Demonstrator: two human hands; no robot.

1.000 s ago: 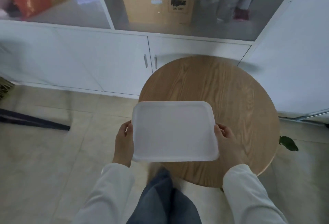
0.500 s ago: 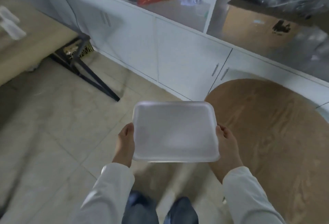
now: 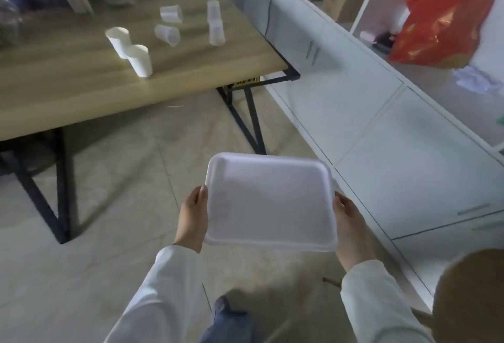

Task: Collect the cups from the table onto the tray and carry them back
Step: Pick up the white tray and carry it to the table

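The shallow white rectangular foam tray [image 3: 270, 203] is carried level and bare over the tiled floor, the left hand [image 3: 192, 218] curled closed around its left edge and the right hand [image 3: 350, 222] clasping its right edge, thumbs on the rim. The cups stand well apart from it, up at about eleven o'clock on the long light wooden table [image 3: 81, 83] with black metal legs: two white paper cups [image 3: 131, 49] touching near the front edge, and beyond them, toward twelve o'clock, several clear plastic cups [image 3: 191, 25], one pair apparently stacked and at least one seeming to lie tipped, though blur makes that uncertain. The step in hand looks to be the approach. To do it well, I would keep the tray flat, head for the table's near edge by the paper cups, steer clear of the black leg at twelve o'clock, and set the tray down on bare wood just beside the cups so both hands come free.
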